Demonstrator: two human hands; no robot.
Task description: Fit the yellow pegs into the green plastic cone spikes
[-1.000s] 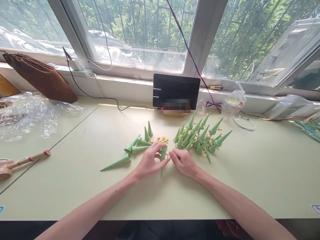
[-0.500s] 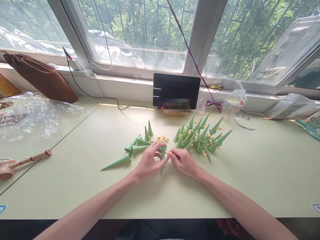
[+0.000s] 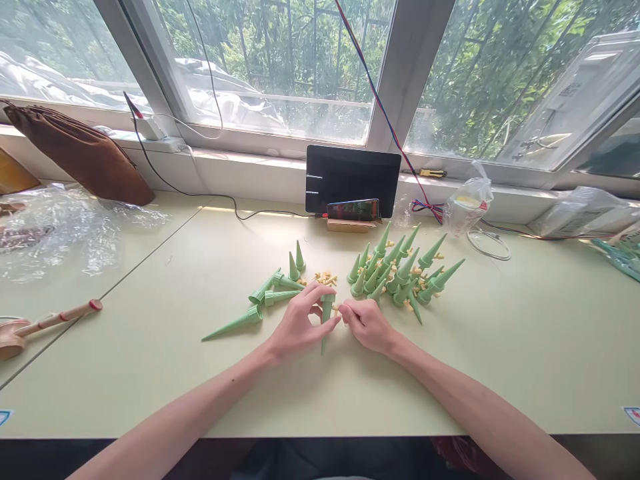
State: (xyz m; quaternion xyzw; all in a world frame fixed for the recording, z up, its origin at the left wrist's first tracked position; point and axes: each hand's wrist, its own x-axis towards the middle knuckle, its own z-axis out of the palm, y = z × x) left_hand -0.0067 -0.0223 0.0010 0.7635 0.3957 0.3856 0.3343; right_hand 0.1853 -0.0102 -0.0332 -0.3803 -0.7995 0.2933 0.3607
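My left hand (image 3: 299,324) is closed around a green cone-shaped spike (image 3: 325,317), its tip pointing toward me. My right hand (image 3: 369,325) pinches a small yellow plastic piece (image 3: 336,309) against the side of that spike's wide end. A few loose green spikes (image 3: 273,291) lie just left of my hands, one long one (image 3: 233,324) nearer me. Behind them sits a small heap of yellow pieces (image 3: 325,277). To the right, a pile of several green spikes with yellow pieces fitted (image 3: 400,273) lies on the pale green table (image 3: 500,347).
A dark tablet (image 3: 353,180) leans against the window ledge, with a phone (image 3: 353,210) on a stand in front of it. A brown pouch (image 3: 80,155) and crumpled clear plastic (image 3: 60,227) lie at left, with a wooden toy (image 3: 45,323). Plastic bags (image 3: 469,203) and cables sit at right.
My hands have stayed almost in place, with only small finger shifts around the spike and the yellow piece.
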